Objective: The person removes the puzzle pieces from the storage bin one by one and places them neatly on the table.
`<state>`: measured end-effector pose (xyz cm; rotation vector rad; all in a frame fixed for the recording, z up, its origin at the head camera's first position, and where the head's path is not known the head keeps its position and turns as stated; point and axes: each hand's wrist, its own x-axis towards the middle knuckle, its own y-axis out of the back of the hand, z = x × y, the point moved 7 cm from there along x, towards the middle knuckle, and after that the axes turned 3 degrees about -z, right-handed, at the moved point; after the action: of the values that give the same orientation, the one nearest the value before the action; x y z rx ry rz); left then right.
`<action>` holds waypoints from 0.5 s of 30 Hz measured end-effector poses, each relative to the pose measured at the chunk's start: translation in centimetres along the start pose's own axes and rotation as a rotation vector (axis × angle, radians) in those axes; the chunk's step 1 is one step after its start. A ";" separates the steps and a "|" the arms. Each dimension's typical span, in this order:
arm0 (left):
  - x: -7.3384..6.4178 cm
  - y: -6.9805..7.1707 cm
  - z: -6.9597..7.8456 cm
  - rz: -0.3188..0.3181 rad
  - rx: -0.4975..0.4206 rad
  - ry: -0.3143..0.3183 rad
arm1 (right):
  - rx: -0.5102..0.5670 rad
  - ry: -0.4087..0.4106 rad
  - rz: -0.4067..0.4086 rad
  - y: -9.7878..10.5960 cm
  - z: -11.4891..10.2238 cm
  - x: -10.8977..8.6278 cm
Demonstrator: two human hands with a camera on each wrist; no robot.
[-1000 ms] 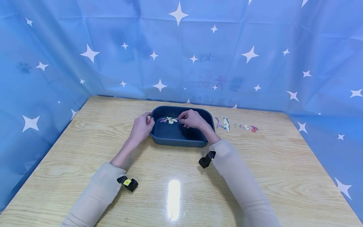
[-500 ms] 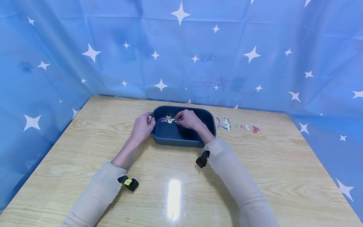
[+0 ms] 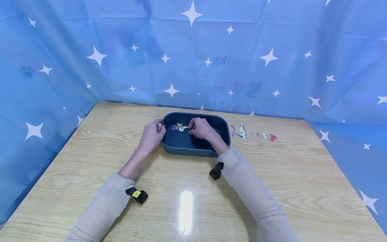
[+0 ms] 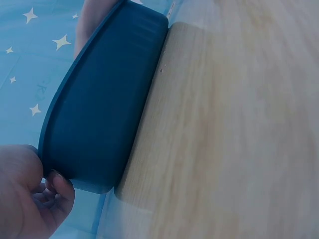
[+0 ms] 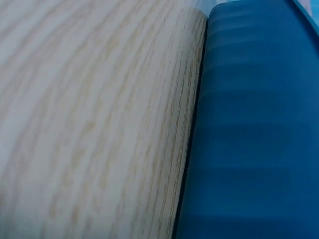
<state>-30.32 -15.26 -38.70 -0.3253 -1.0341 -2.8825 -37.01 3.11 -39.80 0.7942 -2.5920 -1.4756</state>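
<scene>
A dark blue rectangular basin [image 3: 190, 152] stands on the wooden table. My left hand [image 3: 151, 134] grips its left rim, thumb and fingers around the edge; in the left wrist view the same hand [image 4: 30, 191] holds the basin's corner. Inside, on the floor of the basin, lie small flat colourful cut-out pieces [image 3: 180, 128] in a short row. My right hand [image 3: 203, 128] reaches over the near wall with curled fingers, fingertips right at the row's pale right end; I cannot tell whether they pinch a piece. The right wrist view shows only the basin's outer wall [image 5: 254, 139] and table.
Right of the basin, a larger pale cut-out piece [image 3: 242, 132] and a purple one [image 3: 234, 130] lie on the table [image 3: 145, 215]. Several smaller ones, including a red piece [image 3: 272, 137], lie farther right. A blue star-patterned curtain [image 3: 187, 67] hangs behind.
My right hand has shifted slightly left in the basin, then a little back right, and the pale piece at its fingertips shows more. My left hand keeps its hold on the rim.
</scene>
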 end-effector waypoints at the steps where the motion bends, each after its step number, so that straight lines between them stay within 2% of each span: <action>1: 0.0 0.0 0.0 0.000 0.001 0.001 | 0.009 -0.004 0.003 0.0 0.0 0.0; 15: 0.0 0.0 0.0 -0.002 0.000 0.007 | -0.033 -0.018 0.027 0.1 0.4 -0.1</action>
<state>-30.35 -15.26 -38.66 -0.3143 -1.0345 -2.8836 -37.07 3.47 -39.90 0.7425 -2.5734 -1.5203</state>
